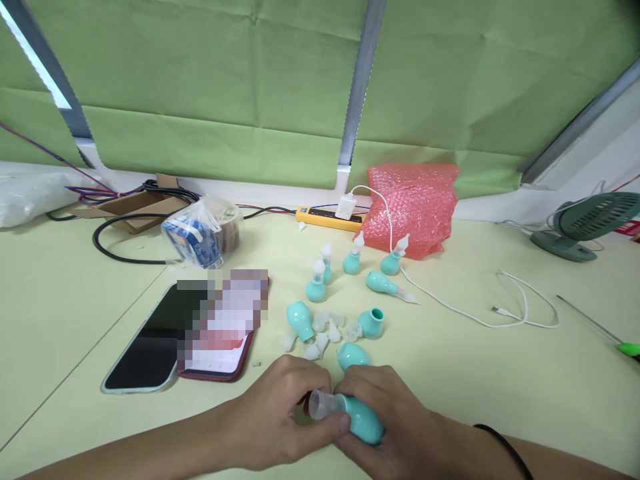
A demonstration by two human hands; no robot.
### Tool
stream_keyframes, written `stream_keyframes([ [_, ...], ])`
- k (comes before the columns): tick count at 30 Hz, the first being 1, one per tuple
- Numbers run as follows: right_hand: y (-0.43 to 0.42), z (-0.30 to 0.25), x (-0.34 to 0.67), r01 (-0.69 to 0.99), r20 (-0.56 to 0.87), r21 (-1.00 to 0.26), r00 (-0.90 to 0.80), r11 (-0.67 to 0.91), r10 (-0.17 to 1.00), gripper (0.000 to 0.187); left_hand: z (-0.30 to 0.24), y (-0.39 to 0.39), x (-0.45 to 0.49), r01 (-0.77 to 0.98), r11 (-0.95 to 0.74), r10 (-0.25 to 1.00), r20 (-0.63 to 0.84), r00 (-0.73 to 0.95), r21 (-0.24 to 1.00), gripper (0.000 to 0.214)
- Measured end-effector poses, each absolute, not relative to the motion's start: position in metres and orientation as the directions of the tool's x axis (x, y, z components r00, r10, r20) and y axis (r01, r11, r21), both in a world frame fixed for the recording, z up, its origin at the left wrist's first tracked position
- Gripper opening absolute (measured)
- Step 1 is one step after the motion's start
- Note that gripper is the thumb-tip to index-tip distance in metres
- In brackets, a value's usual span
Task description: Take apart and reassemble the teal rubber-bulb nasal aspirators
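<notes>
Near the front edge of the view, a teal nasal aspirator bulb (367,420) lies tilted in my right hand (400,413), whose fingers wrap round it. A clear plastic collar (325,405) sits in the bulb's mouth and points left. My left hand (285,413) grips at this collar, its thumb pressed along the lower side and its index finger curled over the top. Just beyond my hands lie loose teal bulbs (299,319) and several small translucent tips (323,343). Farther off, several aspirators with white tips (353,260) stand upright, and one aspirator (383,283) lies on its side.
Two phones (150,347) lie overlapping at left. Behind them are a plastic-wrapped blue package (195,240) and an open cardboard box (133,213). A power strip (320,218), red bubble wrap (413,207), a white cable (465,317), a green fan (595,217) and a screwdriver (595,322) also occupy the table.
</notes>
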State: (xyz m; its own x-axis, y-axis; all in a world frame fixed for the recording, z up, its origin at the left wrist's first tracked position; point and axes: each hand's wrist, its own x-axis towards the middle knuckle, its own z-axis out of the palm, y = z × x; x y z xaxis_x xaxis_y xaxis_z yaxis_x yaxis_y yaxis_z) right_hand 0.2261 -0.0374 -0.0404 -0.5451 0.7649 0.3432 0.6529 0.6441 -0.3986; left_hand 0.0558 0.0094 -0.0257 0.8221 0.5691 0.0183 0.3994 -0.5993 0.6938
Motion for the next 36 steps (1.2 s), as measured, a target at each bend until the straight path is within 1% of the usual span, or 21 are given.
stream_keyframes([
  [1,-0.038,-0.041,0.226,0.659,0.309,-0.396,-0.56,0.639,0.769,0.009,-0.026,0.009,0.056,0.411,-0.6,0.559,-0.008,0.829,0.687,0.029],
  [3,-0.038,-0.04,0.225,0.652,0.286,-0.389,-0.586,0.65,0.758,0.011,-0.027,0.009,0.056,0.398,-0.589,0.52,-0.048,0.853,0.703,0.033],
  [6,-0.038,-0.037,0.225,0.616,0.269,-0.424,-0.614,0.664,0.742,0.013,-0.026,0.012,0.056,0.297,-0.522,0.431,-0.053,0.901,0.8,0.037],
  [8,-0.038,-0.033,0.226,0.594,0.256,-0.474,-0.613,0.65,0.747,0.014,-0.025,0.014,0.055,0.228,-0.431,0.385,-0.05,0.921,0.873,0.036],
  [11,-0.038,-0.028,0.228,0.561,0.236,-0.529,-0.623,0.637,0.746,0.016,-0.021,0.016,0.054,0.193,-0.257,0.347,-0.096,0.933,0.947,0.036],
  [16,-0.038,-0.026,0.232,0.51,0.197,-0.556,-0.686,0.656,0.7,0.023,-0.02,0.017,0.054,0.175,-0.024,0.293,-0.16,0.942,0.984,0.037],
  [17,-0.038,-0.026,0.233,0.495,0.205,-0.537,-0.709,0.683,0.675,0.023,-0.022,0.018,0.054,0.174,0.042,0.274,-0.178,0.945,0.984,0.038],
  [20,-0.039,-0.025,0.237,0.422,0.231,-0.403,-0.812,0.812,0.536,0.016,-0.03,0.02,0.054,0.143,0.297,0.246,-0.221,0.944,0.944,0.048],
  [22,-0.039,-0.022,0.239,0.376,0.231,-0.333,-0.856,0.865,0.462,0.014,-0.034,0.022,0.054,0.097,0.392,0.294,-0.224,0.929,0.915,0.051],
  [23,-0.039,-0.021,0.239,0.376,0.238,-0.322,-0.856,0.869,0.459,0.015,-0.034,0.023,0.054,0.077,0.397,0.335,-0.223,0.915,0.915,0.05],
  [25,-0.038,-0.018,0.239,0.4,0.284,-0.338,-0.82,0.852,0.497,0.017,-0.031,0.022,0.054,0.09,0.303,0.412,-0.215,0.886,0.949,0.045],
  [27,-0.036,-0.014,0.239,0.423,0.355,-0.365,-0.76,0.829,0.544,0.019,-0.026,0.021,0.055,0.187,0.091,0.49,-0.207,0.847,0.978,0.038],
  [29,-0.034,-0.012,0.24,0.422,0.409,-0.412,-0.706,0.808,0.578,0.019,-0.024,0.02,0.056,0.343,-0.159,0.566,-0.199,0.8,0.926,0.03],
  [31,-0.032,-0.009,0.243,0.408,0.44,-0.46,-0.667,0.789,0.601,0.022,-0.025,0.018,0.057,0.48,-0.355,0.634,-0.171,0.754,0.803,0.024],
  [32,-0.032,-0.007,0.245,0.405,0.448,-0.487,-0.645,0.774,0.62,0.026,-0.027,0.018,0.057,0.526,-0.443,0.648,-0.146,0.748,0.726,0.021],
  [34,-0.029,-0.004,0.249,0.422,0.444,-0.539,-0.593,0.729,0.671,0.032,-0.033,0.018,0.058,0.57,-0.615,0.638,-0.081,0.766,0.545,0.018],
  [36,-0.026,-0.001,0.253,0.459,0.433,-0.571,-0.536,0.68,0.725,0.034,-0.04,0.018,0.059,0.571,-0.729,0.603,-0.042,0.797,0.377,0.016],
])
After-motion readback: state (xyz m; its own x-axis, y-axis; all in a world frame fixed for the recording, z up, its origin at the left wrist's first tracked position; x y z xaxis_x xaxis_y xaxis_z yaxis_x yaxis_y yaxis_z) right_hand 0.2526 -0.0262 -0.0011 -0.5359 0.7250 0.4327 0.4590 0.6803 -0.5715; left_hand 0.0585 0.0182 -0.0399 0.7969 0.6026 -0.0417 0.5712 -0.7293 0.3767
